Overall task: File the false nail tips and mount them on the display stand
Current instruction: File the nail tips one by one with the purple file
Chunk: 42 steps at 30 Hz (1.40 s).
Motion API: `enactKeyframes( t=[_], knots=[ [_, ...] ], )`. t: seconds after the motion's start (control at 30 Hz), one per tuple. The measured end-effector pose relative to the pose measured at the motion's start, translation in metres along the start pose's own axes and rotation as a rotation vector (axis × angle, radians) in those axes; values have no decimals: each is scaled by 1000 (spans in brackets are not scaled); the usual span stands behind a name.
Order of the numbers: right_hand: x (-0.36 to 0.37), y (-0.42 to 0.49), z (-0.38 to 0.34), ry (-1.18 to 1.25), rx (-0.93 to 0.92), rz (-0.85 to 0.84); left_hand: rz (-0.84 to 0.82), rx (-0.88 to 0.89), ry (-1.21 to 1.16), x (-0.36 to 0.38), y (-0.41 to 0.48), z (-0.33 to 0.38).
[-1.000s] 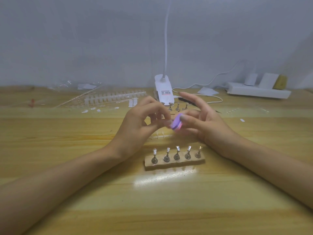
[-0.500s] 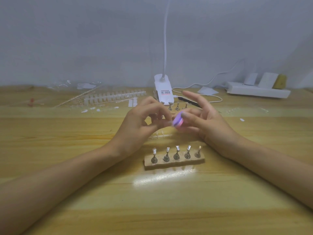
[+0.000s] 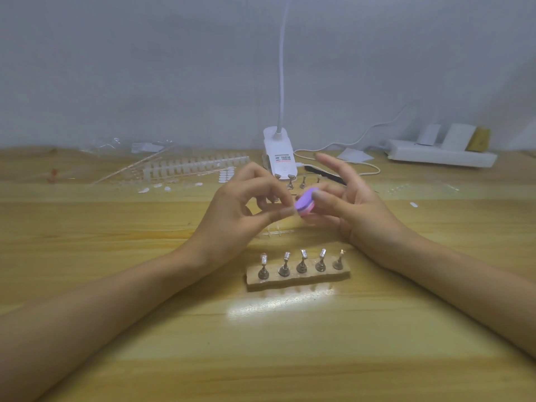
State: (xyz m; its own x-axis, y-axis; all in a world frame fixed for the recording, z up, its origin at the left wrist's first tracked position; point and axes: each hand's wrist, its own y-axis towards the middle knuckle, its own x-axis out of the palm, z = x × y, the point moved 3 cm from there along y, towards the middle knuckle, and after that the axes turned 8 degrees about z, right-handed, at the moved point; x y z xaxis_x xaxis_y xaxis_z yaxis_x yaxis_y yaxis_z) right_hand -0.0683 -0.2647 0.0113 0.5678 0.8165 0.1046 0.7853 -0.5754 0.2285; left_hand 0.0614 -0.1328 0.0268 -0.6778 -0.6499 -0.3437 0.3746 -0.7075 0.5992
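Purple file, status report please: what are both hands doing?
Right hand holds purple file. Left hand pinches something tiny, likely a nail tip, at its edge. Path to display stand clear.

purple file (image 3: 304, 203) slightly higher, more tilted

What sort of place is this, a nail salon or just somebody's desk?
Probably a home or hobby nail-art desk rather than a salon: a wooden table carries a stand of five metal holders, strips of false nail tips and a clip-on lamp. The right hand holds a purple file.
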Motion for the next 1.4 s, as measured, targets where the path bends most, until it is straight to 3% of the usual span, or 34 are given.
enactKeyframes(
  t=[0.13, 0.23, 0.33, 0.47, 0.6, 0.7, 0.83, 0.93, 1.07, 1.2, 1.27, 1.4],
  knots=[
    [2, 1, 1, -12, 12, -72, -24, 20, 9, 1, -2, 1],
    [-2, 1, 0, 8, -3, -9, -2, 12, 0, 1, -1, 1],
    [4, -2, 0, -66, 7, -145, 15, 1, -3, -1, -1, -2],
    [-2, 0, -1, 2, -20, 2, -4, 9, 0, 1, -1, -2],
    [6, -5, -2, -101, -2, -165, 24, 4, 8, -1, -1, -1],
    [-1, -1, -2, -14, -8, 6, 8, 5, 18, 0, -1, -1],
    [7, -5, -1, -72, 30, -146, 22, 3, 27, -1, -1, 0],
    [2, -2, -3, 1, 10, 3, 25, -9, 24, -1, -1, -1],
    [5, -5, -1, -96, 3, -131, 28, 9, 41, -1, -1, 0],
    [-4, -1, -11, 39, -48, 78, -27, 24, 32, 0, -2, 4],
    [-13, -3, -17, -52, -70, 87, 2, -11, 19, -1, -3, 3],
    [-19, -12, -23, -548, -96, -114, 51, -122, -41, -5, -2, -1]
  ],
)
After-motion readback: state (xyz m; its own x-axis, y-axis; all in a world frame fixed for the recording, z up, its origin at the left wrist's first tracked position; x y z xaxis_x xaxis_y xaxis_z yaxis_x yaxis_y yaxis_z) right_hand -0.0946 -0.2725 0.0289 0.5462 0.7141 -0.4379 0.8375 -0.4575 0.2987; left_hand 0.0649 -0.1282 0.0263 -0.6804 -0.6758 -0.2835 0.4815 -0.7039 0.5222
